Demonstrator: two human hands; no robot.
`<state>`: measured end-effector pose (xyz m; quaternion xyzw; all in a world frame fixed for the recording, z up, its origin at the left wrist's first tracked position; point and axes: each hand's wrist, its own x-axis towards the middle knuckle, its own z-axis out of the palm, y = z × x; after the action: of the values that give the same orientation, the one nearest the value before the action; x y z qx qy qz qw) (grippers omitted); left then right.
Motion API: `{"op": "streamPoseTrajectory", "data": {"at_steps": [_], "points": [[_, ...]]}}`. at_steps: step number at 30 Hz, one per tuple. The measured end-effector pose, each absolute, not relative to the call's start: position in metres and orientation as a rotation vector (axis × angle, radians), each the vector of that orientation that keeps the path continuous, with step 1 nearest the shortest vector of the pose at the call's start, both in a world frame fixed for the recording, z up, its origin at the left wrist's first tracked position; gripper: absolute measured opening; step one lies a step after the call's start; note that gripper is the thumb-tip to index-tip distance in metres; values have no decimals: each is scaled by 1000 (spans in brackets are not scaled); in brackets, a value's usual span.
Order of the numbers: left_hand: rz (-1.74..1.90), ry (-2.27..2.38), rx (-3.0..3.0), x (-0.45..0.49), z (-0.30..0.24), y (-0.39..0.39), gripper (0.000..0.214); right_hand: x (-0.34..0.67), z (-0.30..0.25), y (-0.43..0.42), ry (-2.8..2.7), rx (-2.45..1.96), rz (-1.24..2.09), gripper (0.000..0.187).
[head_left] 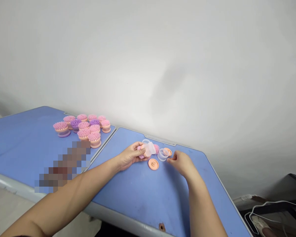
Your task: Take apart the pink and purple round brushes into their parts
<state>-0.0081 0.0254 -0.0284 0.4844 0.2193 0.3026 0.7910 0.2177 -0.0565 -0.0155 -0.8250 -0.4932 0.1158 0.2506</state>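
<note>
My left hand (130,155) is closed around a pink bristled brush head with a translucent cap (149,149) over it, held just above the blue table (143,194). My right hand (181,163) rests on the table with its fingertips pinched at a clear round cup (162,154). An orange disc (153,164) lies flat between the hands. Another orange disc (168,151) sits just behind the clear cup.
A cluster of several pink and purple bristled brushes (84,126) stands on the adjoining blue table (22,141) at the left. A white wall rises behind. White cables and a dark frame (273,210) lie at the lower right.
</note>
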Motion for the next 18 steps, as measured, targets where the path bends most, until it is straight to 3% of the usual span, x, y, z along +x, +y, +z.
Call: {"op": "streamPoseTrajectory", "data": {"at_steps": [8, 11, 14, 18], "points": [[662, 435, 1076, -7, -33, 26, 62, 212, -16, -50, -1285, -2229, 236, 20], [749, 483, 1293, -3, -39, 27, 61, 192, -11, -53, -1264, -1934, 365, 39], [908, 595, 1664, -1, -42, 25, 54, 163, -10, -57, -1272, -1602, 765, 57], [973, 577, 2126, -4, -39, 20, 50, 141, -12, -58, -1161, -1520, 934, 58]]}}
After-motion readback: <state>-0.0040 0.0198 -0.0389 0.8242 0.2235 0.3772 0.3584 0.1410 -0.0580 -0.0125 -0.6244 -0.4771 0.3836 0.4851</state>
